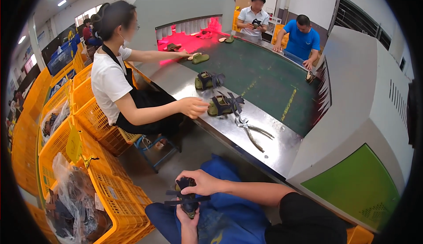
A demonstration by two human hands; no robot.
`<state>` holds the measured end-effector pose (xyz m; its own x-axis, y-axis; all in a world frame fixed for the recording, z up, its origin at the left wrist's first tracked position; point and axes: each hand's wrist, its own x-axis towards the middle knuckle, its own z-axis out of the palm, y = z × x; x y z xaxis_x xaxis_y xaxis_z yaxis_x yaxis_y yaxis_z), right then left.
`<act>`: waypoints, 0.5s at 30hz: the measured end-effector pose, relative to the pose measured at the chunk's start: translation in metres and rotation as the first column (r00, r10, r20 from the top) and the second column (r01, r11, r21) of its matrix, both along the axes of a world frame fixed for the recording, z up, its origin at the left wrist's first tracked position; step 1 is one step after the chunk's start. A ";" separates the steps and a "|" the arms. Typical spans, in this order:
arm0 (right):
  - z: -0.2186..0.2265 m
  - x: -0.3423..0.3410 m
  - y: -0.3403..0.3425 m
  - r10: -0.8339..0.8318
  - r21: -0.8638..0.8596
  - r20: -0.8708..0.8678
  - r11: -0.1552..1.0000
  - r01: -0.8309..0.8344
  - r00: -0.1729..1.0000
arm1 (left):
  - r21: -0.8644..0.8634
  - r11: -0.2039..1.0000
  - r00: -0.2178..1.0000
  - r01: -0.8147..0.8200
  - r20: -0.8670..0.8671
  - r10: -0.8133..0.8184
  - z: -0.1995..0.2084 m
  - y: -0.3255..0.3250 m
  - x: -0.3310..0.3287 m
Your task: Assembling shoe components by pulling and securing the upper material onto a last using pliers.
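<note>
Above my lap, both my hands are closed on a dark strapped sandal [190, 208]. My left hand [188, 218] grips its lower end from below. My right hand [200, 182] pinches the upper end, with loose straps sticking out sideways between the hands. On the metal edge of the conveyor lie two more green and dark strapped sandals [219, 106], one behind the other. A pair of pincers [253, 131] with long handles rests beside the nearer one.
A green conveyor belt [260, 76] runs from a red-lit tunnel [189, 39]. A co-worker in white [108, 72] reaches over it from the left; two people stand across it. Yellow crates [119, 195] stack at left, one holding a plastic bag of dark pieces [77, 200]. A grey machine housing [352, 112] stands right.
</note>
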<state>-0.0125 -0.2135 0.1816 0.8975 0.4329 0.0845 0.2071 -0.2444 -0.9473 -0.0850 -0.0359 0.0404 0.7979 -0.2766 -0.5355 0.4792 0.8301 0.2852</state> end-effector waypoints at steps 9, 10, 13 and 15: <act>0.096 0.106 -0.105 -0.667 0.650 -0.038 0.549 0.525 0.744 | 0.124 0.989 0.990 -0.079 0.128 0.063 -0.069 0.020 0.016; 0.103 0.126 -0.136 -0.760 0.705 0.017 0.470 0.531 0.650 | 0.182 0.979 0.994 -0.094 0.069 0.083 -0.084 0.023 0.013; 0.104 0.174 -0.244 -0.961 0.752 -0.077 0.118 0.648 0.264 | 0.263 0.962 0.996 -0.072 -0.035 0.084 -0.099 0.022 0.010; 0.082 0.195 -0.326 -0.994 0.733 -0.111 -0.096 0.673 -0.021 | 0.220 0.972 0.993 -0.082 -0.061 0.097 -0.103 0.021 0.011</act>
